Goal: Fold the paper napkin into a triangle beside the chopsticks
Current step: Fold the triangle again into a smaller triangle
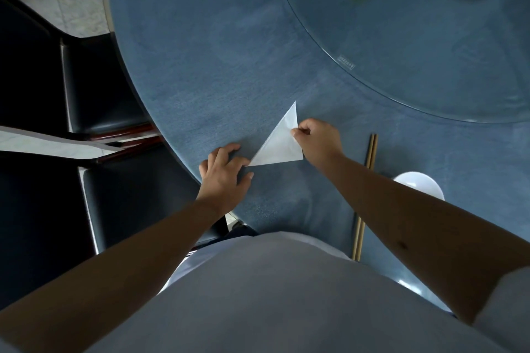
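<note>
Paper napkin [278, 144] lies flat on the blue desk [200, 66], already triangular. Landmark: chopsticks [370, 152]. The napkin sits to their left, near but not touching, with the right hand [318, 137] between the two.

Longest edge runs from the far tip down-left to the near-left corner; the shorter right edge runs roughly parallel to the chopsticks.

Right hand grip: thumb and fingers pinched nearly closed on the napkin's right edge, on the side facing the chopsticks. Left hand [225, 170]: fingers spread, tips pressing at the near-left corner, the point farthest from the chopsticks; pins, does not clasp.

Judgement: fold looks essentially made. What remains is creasing and squaring the triangle alongside the chopsticks; the right hand is the nearer to them.

White bowl [420, 182] sits right of the chopsticks.
</note>
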A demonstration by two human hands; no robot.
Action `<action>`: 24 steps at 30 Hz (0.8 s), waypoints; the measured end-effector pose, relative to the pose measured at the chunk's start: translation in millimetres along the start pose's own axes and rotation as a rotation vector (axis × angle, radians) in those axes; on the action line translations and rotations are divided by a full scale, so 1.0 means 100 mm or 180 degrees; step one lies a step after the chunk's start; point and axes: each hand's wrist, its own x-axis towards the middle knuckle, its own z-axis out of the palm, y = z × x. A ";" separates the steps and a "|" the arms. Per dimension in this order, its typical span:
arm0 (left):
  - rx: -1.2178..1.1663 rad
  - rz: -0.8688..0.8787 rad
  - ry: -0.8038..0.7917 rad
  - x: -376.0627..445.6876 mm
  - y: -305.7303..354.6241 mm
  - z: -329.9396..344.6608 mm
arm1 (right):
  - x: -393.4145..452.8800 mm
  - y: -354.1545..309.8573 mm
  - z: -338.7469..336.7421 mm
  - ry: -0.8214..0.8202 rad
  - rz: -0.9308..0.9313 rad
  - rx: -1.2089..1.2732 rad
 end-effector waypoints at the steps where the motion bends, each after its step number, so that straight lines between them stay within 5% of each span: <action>1: -0.0011 -0.0036 0.0011 0.01 0.01 0.00 | 0.02 0.00 0.00 -0.0013 0.0024 -0.0074; 15: -0.0134 -0.0523 0.0111 0.15 0.10 0.04 | 0.09 -0.08 0.02 -0.0087 0.0289 -0.0432; 24: 0.0002 -0.0451 0.0018 0.15 0.12 -0.04 | -0.06 -0.03 -0.01 0.0207 0.0577 0.0032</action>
